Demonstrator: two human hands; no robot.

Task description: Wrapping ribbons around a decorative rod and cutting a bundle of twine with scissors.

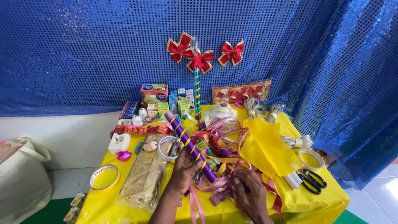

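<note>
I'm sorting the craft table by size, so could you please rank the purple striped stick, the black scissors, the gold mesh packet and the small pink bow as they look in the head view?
1. gold mesh packet
2. purple striped stick, held by the left hand
3. black scissors
4. small pink bow

The stick runs about as long as the packet, but is far narrower.

We cannot see the near end of the purple stick (190, 146), which is covered by the left hand (183, 171); the fingertips of the right hand (248, 191) are buried in the ribbon heap (219, 155), so we cannot tell which strand they pinch; both forearms are cut off by the near edge. The white bag (20, 178) on the left runs out of the picture; the small boxes (74, 207) on the floor are partly hidden by the yellow tablecloth (315, 199); the packets (166, 103) at the far side are too small for us to tell apart; the scissors (311, 180) show handles, the blades being hidden.
</note>
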